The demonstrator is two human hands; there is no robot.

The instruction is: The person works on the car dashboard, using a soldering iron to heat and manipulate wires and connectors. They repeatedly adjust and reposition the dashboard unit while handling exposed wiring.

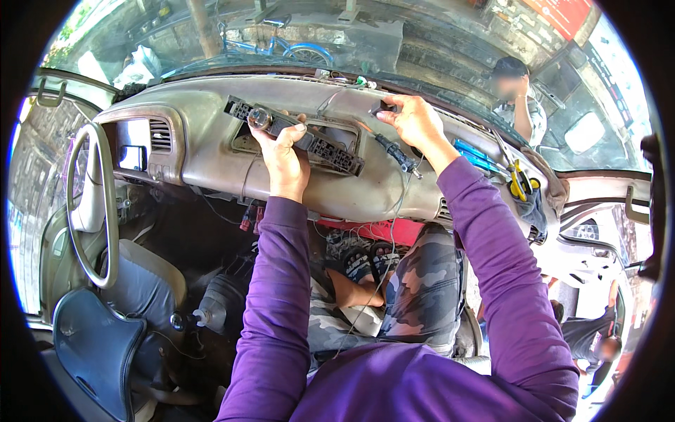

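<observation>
Inside a vehicle cab, and the dashboard (211, 102) is pretty cluttered. On its right end are yellow-handled pliers (519, 181) and some blue-handled tools (478, 155), with a dark cloth (532, 207) by the pliers. A black plug-like piece (397, 153) with a cord lies on its right half. Thin wires (362, 229) hang below its middle, near a red panel (401, 232).

The dash itself is grey-beige and scuffed. Steering wheel (112, 204) is at its left end, windshield beyond its far edge, and past that a blue bicycle (309, 53) and another person (520, 105).

In the dash's middle there's a rectangular opening (357, 137), partly blocked from sight by a long black fuse-box-type block (330, 150) held above it. Left hand (284, 158) has that block pinched, thumb across the top. Right hand (416, 126), above the dash's right half, has fingertips closed on a small black piece (380, 107); can't tell what exactly. The block's slots are too small to make out what's in them.
</observation>
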